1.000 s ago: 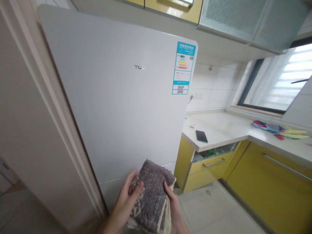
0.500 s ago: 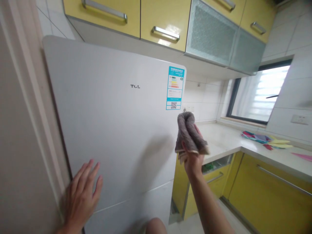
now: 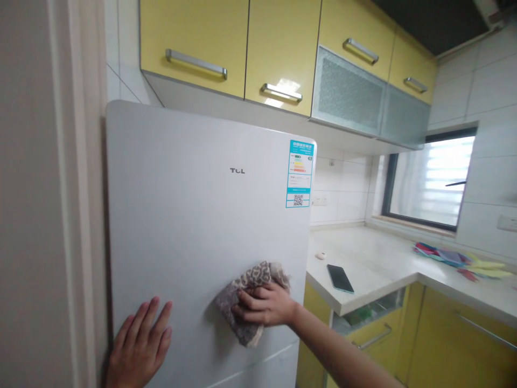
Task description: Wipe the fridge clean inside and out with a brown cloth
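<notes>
A white refrigerator [image 3: 194, 226] with a TCL logo fills the middle of the head view. My right hand [image 3: 266, 306] grips a folded grey-brown patterned cloth [image 3: 246, 291] and holds it against the upper door, above the seam. Fingers are bent over the cloth, and part of it is covered by them. At the lower left, my left hand [image 3: 139, 342] lies flat on the door near its left edge, fingers stretched out and holding nothing. A blue-edged energy label [image 3: 299, 175] is stuck at the door's upper right.
Yellow wall cabinets [image 3: 194, 37] hang above the refrigerator. To the right, a white countertop [image 3: 379, 253] carries a phone [image 3: 340, 278], a small white object [image 3: 321, 256] and several colourful cloths [image 3: 452, 258]. Yellow lower cabinets [image 3: 444, 334] stand beneath it. A door frame [image 3: 76, 194] borders the left side.
My right hand has brought the cloth left and down from beside the door's right edge onto its front. My left hand now rests flatter on the door. The view has shifted, uncovering the phone.
</notes>
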### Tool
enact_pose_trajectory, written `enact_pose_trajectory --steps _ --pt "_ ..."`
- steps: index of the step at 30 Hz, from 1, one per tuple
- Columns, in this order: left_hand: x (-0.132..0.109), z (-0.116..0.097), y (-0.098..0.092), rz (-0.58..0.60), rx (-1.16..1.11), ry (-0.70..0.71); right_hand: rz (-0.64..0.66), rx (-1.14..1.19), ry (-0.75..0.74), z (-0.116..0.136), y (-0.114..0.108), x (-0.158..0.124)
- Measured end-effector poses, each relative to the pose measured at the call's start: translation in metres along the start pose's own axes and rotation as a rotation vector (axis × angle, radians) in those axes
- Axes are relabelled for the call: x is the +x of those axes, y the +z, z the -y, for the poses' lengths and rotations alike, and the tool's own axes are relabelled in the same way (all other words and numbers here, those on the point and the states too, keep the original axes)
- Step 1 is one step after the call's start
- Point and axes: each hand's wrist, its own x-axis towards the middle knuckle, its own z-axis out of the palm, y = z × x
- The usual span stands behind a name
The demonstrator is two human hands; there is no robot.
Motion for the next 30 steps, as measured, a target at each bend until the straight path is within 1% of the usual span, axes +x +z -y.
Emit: enact_pose_trajectory --steps 1,2,3,4,7,8,9,10,11,12,13,14,15,16,18,19,20,21,22,23,24,26,27,28,29,30 --pt "0.000 0.000 0.000 -0.003 0.000 0.002 0.037 0.019 -0.129 -0.018 -0.010 0.005" --pt "-0.001 0.001 0.001 -0.009 0.003 0.003 0.036 0.018 -0.188 -0.044 -0.023 0.013" --pt "-0.001 0.001 0.002 -0.014 0.006 0.004 -0.001 -0.002 -0.149 -0.074 -0.040 0.026" --pt "-0.002 0.001 0.003 -0.016 0.009 0.001 -0.068 -0.035 -0.036 -0.107 -0.058 0.041" --pt "-0.003 0.000 0.006 -0.013 0.019 -0.012 -0.372 -0.147 0.485 -0.203 -0.111 0.100" --pt "-0.003 0.000 0.007 -0.014 0.022 -0.016 -0.506 -0.152 0.632 -0.228 -0.126 0.123" --pt "-0.003 -0.001 0.006 -0.016 0.024 -0.017 -0.618 -0.142 0.763 -0.246 -0.137 0.146" --pt "-0.003 -0.001 0.006 -0.018 0.026 -0.014 -0.690 -0.130 0.860 -0.256 -0.145 0.168" --pt "-0.003 -0.001 0.006 -0.018 0.028 -0.005 -0.730 -0.123 0.919 -0.257 -0.148 0.189" --pt "-0.003 -0.001 0.006 -0.016 0.032 0.000 -0.722 -0.124 0.934 -0.247 -0.147 0.207" --pt "-0.004 -0.001 0.006 -0.012 0.036 0.003 -0.673 -0.127 0.903 -0.228 -0.140 0.221" --pt "-0.006 0.000 0.006 -0.010 0.044 0.003 -0.593 -0.127 0.823 -0.201 -0.130 0.231" --pt "-0.008 0.001 0.008 -0.010 0.053 0.005 -0.479 -0.109 0.696 -0.169 -0.115 0.234" --pt "-0.010 0.003 0.009 -0.007 0.065 0.009 -0.364 -0.057 0.537 -0.134 -0.097 0.233" --pt "-0.016 0.008 0.012 -0.017 0.092 0.036 -0.158 0.124 0.131 -0.067 -0.057 0.220" --pt "-0.018 0.011 0.014 -0.025 0.105 0.060 -0.064 0.199 -0.098 -0.041 -0.039 0.211" --pt "-0.021 0.014 0.015 -0.029 0.117 0.086 0.040 0.237 -0.305 -0.021 -0.024 0.202" --pt "-0.023 0.016 0.016 -0.026 0.122 0.112 0.124 0.256 -0.464 -0.010 -0.013 0.196" --pt "-0.024 0.018 0.016 -0.026 0.123 0.129 0.187 0.256 -0.572 -0.006 -0.008 0.192" --pt "-0.025 0.019 0.016 -0.021 0.117 0.134 0.222 0.250 -0.629 -0.011 -0.009 0.192" --pt "-0.025 0.018 0.016 -0.011 0.107 0.123 0.233 0.250 -0.649 -0.023 -0.015 0.194" --pt "-0.024 0.016 0.015 -0.001 0.079 0.074 0.216 0.253 -0.615 -0.063 -0.043 0.203" --pt "-0.023 0.014 0.013 0.003 0.065 0.050 0.201 0.237 -0.561 -0.090 -0.062 0.207" --pt "-0.021 0.012 0.012 0.010 0.052 0.034 0.179 0.192 -0.456 -0.119 -0.083 0.209" --pt "-0.019 0.010 0.010 0.014 0.041 0.029 0.127 0.117 -0.288 -0.148 -0.103 0.209" --pt "-0.017 0.009 0.009 0.013 0.033 0.029 0.049 0.034 -0.087 -0.176 -0.122 0.208"
